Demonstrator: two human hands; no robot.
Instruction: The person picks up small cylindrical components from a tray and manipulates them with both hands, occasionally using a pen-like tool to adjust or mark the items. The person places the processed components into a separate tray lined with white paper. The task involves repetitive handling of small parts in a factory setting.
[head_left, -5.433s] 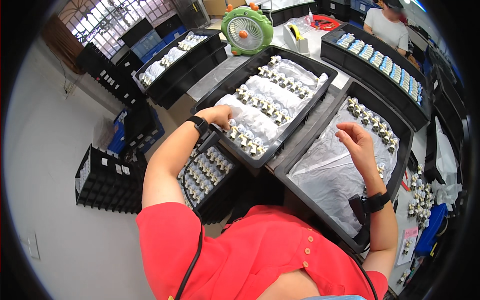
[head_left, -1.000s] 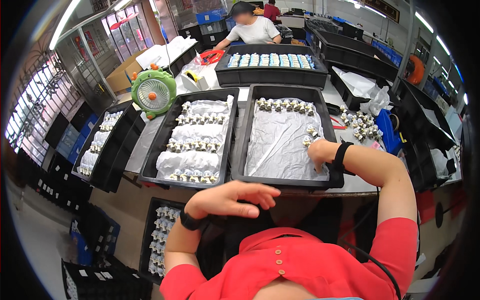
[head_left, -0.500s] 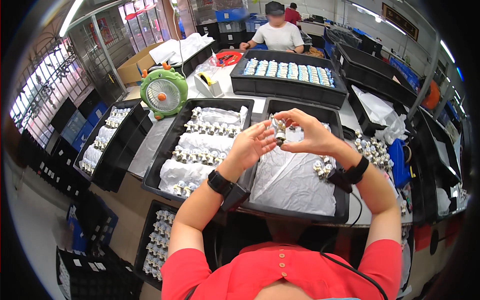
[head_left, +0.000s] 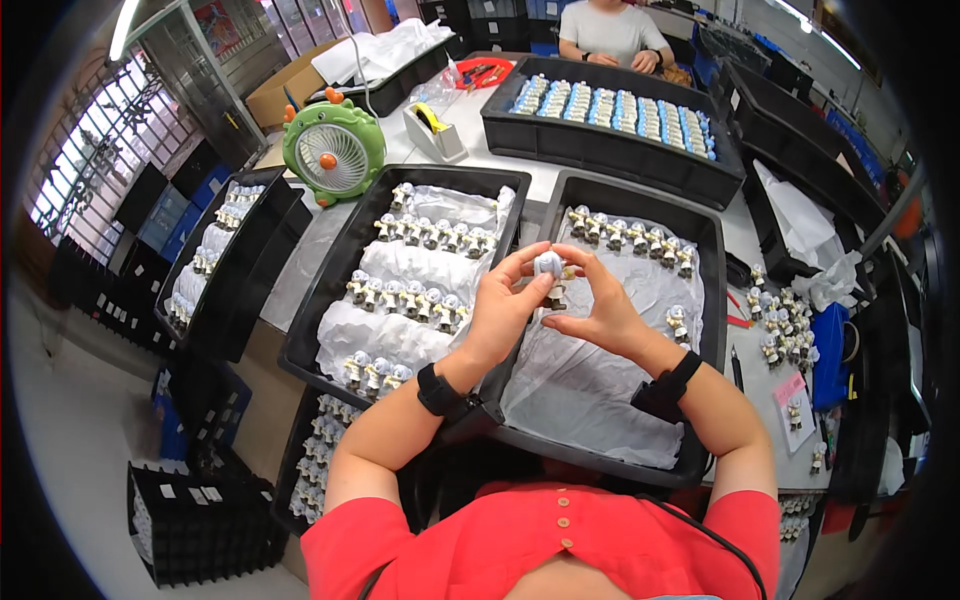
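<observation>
Over the right-hand lined tray I hold a small figurine (head_left: pixel 551 278), upright, with a pale grey-blue head, a whitish body and dark feet. My left hand (head_left: pixel 503 312) pinches it between thumb and fingers. Curved around its other side is my right hand (head_left: pixel 612 318), fingertips at the figurine's back and thumb near its feet; how firmly they press is hidden. Beneath lies white sheeting (head_left: pixel 590 380) inside the black tray (head_left: pixel 712 290). A row of similar figurines (head_left: pixel 635 236) stands along its far side, and another figurine (head_left: pixel 677 322) is near its right wall.
A second black tray (head_left: pixel 300 352) with figurine rows stands left. Behind are a green fan (head_left: pixel 333 150), a tape dispenser (head_left: pixel 436 135) and a large tray (head_left: pixel 600 170) of blue-and-white pieces. Loose figurines (head_left: pixel 788 325) pile up at right. A person (head_left: pixel 612 40) sits across the table.
The left hand, open beside the figurine before, has closed on it. The figurine has turned and sits slightly lower. My view has tilted down, showing more of the table.
</observation>
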